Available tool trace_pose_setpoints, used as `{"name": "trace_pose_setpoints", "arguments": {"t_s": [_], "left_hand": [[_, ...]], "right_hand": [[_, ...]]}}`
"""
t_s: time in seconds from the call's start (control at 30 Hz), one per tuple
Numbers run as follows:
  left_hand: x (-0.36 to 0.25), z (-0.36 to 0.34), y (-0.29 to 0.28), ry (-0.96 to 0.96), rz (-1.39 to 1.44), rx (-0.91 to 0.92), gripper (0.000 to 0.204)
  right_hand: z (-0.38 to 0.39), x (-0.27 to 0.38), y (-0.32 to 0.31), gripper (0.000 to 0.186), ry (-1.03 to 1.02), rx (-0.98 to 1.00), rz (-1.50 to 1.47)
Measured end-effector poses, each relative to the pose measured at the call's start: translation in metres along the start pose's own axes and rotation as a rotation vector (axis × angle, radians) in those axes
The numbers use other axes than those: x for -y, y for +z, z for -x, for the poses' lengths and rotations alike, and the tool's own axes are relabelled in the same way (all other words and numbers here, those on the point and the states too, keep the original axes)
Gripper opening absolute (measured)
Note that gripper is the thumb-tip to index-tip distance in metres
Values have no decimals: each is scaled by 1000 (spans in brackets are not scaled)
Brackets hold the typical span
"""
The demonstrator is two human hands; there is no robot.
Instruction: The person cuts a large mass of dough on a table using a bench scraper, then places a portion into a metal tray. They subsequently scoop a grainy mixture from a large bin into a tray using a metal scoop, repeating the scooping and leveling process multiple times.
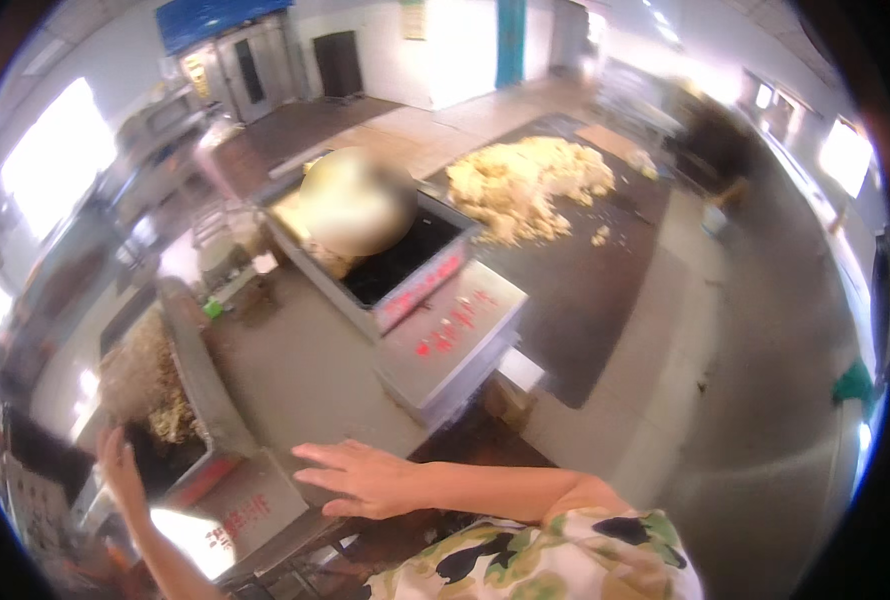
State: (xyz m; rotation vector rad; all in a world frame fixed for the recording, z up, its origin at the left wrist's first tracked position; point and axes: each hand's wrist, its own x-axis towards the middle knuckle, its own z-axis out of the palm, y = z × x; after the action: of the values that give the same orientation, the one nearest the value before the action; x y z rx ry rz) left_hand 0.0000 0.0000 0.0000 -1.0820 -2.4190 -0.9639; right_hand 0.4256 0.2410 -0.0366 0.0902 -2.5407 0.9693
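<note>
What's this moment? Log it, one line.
left hand: open, near bin | right hand: open, empty | yellow pile: beyond both hands

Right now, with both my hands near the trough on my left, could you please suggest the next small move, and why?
Perhaps ease the left hand forward toward the crumbly material in the metal trough: this hand looks open and empty and appears the nearer one. The right hand also looks open and empty, but is off to the trough's right.
</note>
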Motion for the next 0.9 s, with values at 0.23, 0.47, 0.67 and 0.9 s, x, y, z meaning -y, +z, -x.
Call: {"name": "trace_pose_setpoints", "arguments": {"t_s": [0.23, 0.47, 0.67, 0.9], "left_hand": [[-25, 16, -9, 172, -148, -511, 36], [-272, 140, 67, 179, 275, -260, 28], [-514, 198, 209, 811, 513, 178, 22], [-639, 260, 368, 793, 722, 609, 23]], "right_hand": [[194, -28, -58, 38, 618, -528, -180], [394, -78, -52, 35, 1284, -987, -517], [527, -124, -63, 36, 1390, -1094, -559], [626, -112, -128, 40, 1542, -1243, -536]]}}
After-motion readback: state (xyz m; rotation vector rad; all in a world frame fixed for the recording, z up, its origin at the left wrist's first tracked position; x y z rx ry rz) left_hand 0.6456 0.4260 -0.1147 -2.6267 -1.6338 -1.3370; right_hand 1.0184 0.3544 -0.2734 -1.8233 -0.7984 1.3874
